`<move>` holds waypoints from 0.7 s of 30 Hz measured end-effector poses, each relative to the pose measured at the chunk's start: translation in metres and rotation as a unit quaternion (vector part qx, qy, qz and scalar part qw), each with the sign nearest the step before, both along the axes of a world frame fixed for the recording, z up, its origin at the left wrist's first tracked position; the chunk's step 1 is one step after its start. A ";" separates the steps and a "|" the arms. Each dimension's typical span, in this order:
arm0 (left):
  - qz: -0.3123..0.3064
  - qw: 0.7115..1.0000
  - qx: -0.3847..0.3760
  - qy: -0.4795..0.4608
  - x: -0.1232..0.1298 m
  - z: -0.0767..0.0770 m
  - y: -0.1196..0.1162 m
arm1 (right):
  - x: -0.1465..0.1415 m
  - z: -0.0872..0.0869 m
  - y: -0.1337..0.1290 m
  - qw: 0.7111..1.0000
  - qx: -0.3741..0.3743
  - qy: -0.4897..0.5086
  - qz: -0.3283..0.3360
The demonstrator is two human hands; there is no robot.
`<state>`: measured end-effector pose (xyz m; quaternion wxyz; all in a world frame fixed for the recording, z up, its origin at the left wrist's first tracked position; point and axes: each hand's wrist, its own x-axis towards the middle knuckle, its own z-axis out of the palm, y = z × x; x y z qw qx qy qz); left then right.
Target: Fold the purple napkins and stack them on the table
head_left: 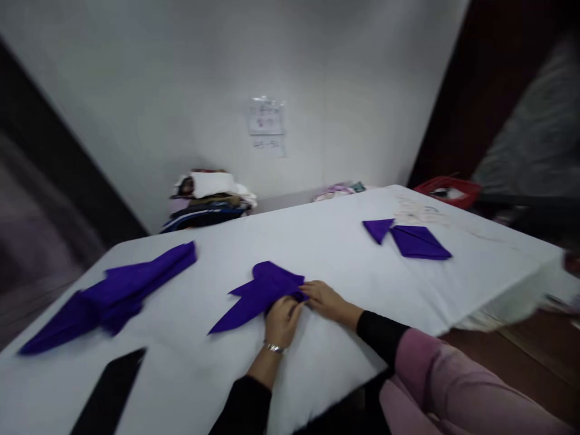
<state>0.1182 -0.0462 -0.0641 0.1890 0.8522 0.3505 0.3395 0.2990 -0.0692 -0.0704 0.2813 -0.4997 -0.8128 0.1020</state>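
A purple cloth piece (267, 290) with pointed ends lies near the middle of the white-covered table (217, 386). At its right end my left hand (281, 320), with a metal bracelet at the wrist, is closed on the fabric edge, thumb and fingers pinched together. From the right, my right hand (321, 299) meets it at the same edge, its fingers bent and pressed on the purple cloth. The fingertips of both hands nearly touch. The fabric right under the fingers is partly hidden.
A larger crumpled purple cloth (118, 293) lies left, near a black flat piece (111, 393). Further right are a small purple triangle (378, 229) and a folded purple piece (419, 243). Behind stand stacked fabrics (211, 196) and a red basket (469, 192).
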 end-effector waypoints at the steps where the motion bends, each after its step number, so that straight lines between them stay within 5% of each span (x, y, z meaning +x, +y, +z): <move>1: 0.005 1.000 0.007 -0.019 -0.001 0.001 0.003 | -0.001 0.004 0.001 1.000 -0.006 -0.005 0.004; 5: 0.032 0.998 0.033 -0.046 -0.002 -0.008 0.018 | 0.001 0.009 0.006 0.999 -0.008 -0.027 0.018; 11: 0.000 0.999 0.009 0.034 -0.001 -0.029 0.030 | 0.001 0.004 0.004 0.997 0.013 -0.078 0.005; 21: 0.045 0.993 -0.031 0.105 0.000 -0.012 0.024 | 0.006 -0.003 0.009 0.998 0.023 -0.050 0.044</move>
